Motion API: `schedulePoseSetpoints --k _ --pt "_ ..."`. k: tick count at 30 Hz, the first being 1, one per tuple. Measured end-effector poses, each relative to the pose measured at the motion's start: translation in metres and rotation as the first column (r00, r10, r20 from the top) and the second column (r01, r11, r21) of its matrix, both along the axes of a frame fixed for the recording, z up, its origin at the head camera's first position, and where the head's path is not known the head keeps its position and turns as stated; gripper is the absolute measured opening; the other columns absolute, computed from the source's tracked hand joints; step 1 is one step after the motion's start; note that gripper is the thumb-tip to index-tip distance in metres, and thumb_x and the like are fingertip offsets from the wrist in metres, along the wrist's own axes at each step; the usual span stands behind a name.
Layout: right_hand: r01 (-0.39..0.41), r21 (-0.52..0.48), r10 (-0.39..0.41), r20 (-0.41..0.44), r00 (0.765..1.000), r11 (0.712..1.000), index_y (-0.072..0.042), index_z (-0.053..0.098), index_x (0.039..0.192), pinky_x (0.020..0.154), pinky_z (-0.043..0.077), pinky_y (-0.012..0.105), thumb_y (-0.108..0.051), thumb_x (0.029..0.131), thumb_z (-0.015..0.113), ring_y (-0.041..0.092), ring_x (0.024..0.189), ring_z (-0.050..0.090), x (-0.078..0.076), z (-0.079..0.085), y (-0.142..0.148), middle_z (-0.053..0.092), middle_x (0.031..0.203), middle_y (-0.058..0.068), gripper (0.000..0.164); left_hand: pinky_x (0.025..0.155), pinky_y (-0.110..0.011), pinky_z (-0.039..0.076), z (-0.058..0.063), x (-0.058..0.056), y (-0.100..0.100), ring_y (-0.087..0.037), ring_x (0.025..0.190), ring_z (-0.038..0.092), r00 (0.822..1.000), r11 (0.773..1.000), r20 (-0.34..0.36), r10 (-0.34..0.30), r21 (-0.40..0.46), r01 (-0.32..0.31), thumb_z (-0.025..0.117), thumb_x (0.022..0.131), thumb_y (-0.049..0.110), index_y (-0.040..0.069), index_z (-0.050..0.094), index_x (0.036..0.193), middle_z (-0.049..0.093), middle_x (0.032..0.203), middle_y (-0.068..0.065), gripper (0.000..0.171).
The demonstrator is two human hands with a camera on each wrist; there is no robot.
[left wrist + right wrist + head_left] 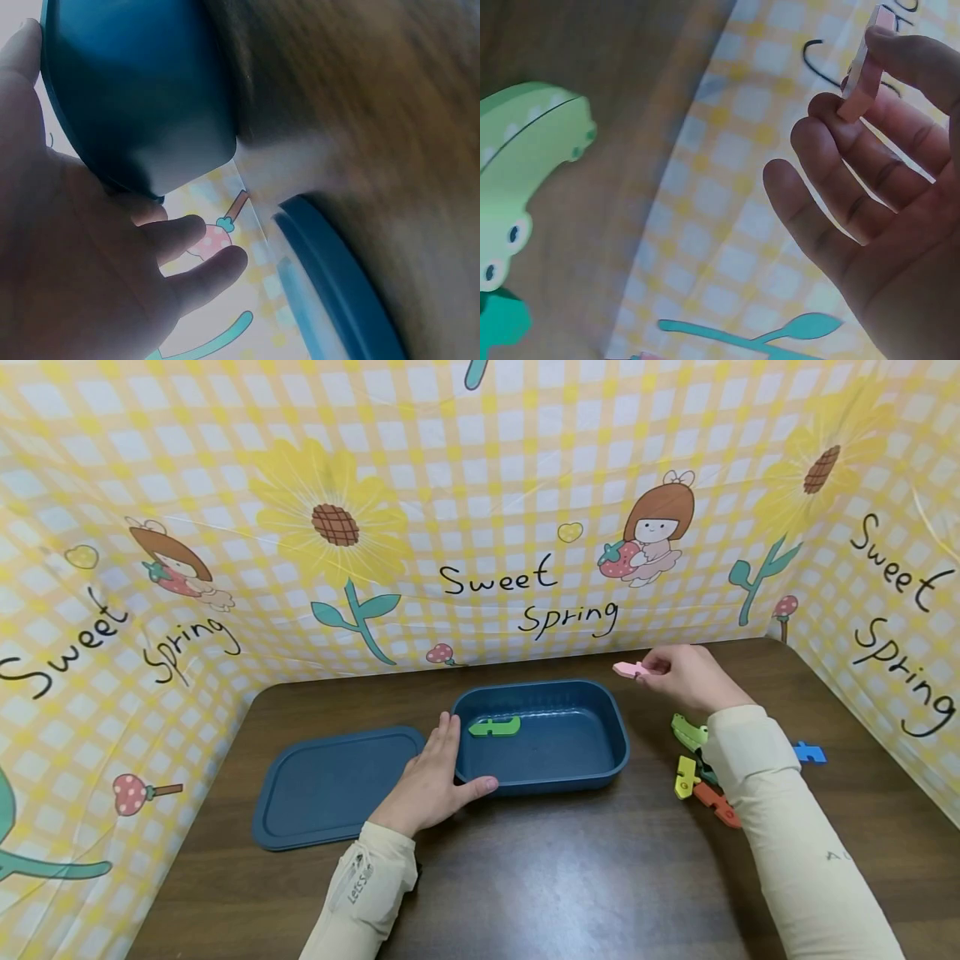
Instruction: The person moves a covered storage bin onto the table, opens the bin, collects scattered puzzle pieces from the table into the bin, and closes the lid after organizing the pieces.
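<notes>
In the head view a dark blue plastic box [555, 747] stands on the table with a green puzzle piece [495, 727] lying inside at its left. My left hand [427, 777] rests against the box's left front corner, fingers straight along the left side and thumb at the front. From the left wrist, the box wall [142, 90] shows right at that hand [90, 247]. Between thumb and fingers my right hand [690, 677] pinches a small pink piece [630, 669], held up right of the box. The right wrist view shows this pink piece [864, 82] at the fingertips.
The box's blue lid [337, 785] lies flat to the left. Near the right forearm are a green crocodile-head piece [686, 731], a yellow piece [686, 777], an orange-red piece [716, 804] and a blue piece [810, 752]. A checked cloth wall [480, 510] borders the table.
</notes>
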State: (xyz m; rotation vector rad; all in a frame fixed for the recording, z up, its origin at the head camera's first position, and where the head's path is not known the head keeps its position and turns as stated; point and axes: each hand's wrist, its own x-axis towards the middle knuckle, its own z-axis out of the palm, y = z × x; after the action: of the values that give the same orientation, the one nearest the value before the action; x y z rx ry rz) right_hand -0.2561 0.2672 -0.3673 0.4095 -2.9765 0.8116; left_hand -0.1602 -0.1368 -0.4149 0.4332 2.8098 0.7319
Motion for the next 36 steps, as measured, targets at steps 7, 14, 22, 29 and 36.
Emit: schedulePoseSetpoints --k 7,14,22,29,36 --pt "-0.066 0.006 0.066 -0.077 0.995 0.998 -0.007 0.074 0.095 0.068 0.045 0.038 -0.023 0.094 0.073 0.021 0.074 0.057 0.003 0.015 -0.017 0.067 0.079 0.001 0.016 0.116 -0.063 0.015 -0.001 0.000 -0.001 -0.027 0.153 0.001 1.000 1.000 0.000 0.001 -0.001 -0.001 0.053 0.088 0.077 0.013 -0.006 0.162 -0.014 0.167 -0.002 0.114" --pt "-0.102 0.014 0.103 -0.090 0.991 0.995 -0.007 0.076 0.095 0.068 0.046 0.038 -0.022 0.094 0.074 0.021 0.073 0.057 0.007 0.030 -0.035 0.067 0.078 0.001 0.015 0.115 -0.064 0.015 -0.002 -0.001 -0.001 -0.029 0.153 0.002 1.000 1.000 -0.016 -0.001 -0.002 0.001 0.057 0.090 0.072 0.011 -0.004 0.163 -0.010 0.168 -0.007 0.112" --pt "-0.126 0.039 0.129 -0.098 0.987 0.991 -0.005 0.075 0.098 0.069 0.047 0.037 -0.019 0.093 0.075 0.022 0.076 0.059 0.007 0.037 -0.052 0.068 0.080 0.002 0.015 0.115 -0.064 0.015 -0.002 0.000 -0.001 -0.028 0.153 0.003 1.000 1.000 -0.014 0.000 -0.004 0.000 0.054 0.089 0.075 0.011 -0.004 0.163 -0.010 0.168 -0.006 0.114" --pt "-0.153 0.047 0.156 -0.078 0.985 0.987 -0.006 0.075 0.101 0.068 0.046 0.037 -0.020 0.093 0.075 0.021 0.075 0.057 0.003 0.038 -0.063 0.067 0.080 0.002 0.017 0.116 -0.062 0.014 -0.003 0.000 -0.001 -0.027 0.153 0.001 1.000 1.000 -0.002 0.001 -0.002 -0.001 0.052 0.088 0.078 0.015 -0.007 0.162 -0.015 0.166 -0.001 0.114" --pt "-0.183 0.048 0.187 -0.094 0.978 0.982 -0.006 0.075 0.098 0.068 0.047 0.036 -0.019 0.092 0.075 0.020 0.074 0.058 0.003 0.039 -0.074 0.067 0.079 0.001 0.014 0.116 -0.063 0.015 -0.002 -0.001 0.000 -0.029 0.153 0.002 1.000 1.000 -0.004 -0.007 -0.012 0.007 0.052 0.088 0.078 0.013 -0.005 0.163 -0.014 0.166 -0.003 0.114"
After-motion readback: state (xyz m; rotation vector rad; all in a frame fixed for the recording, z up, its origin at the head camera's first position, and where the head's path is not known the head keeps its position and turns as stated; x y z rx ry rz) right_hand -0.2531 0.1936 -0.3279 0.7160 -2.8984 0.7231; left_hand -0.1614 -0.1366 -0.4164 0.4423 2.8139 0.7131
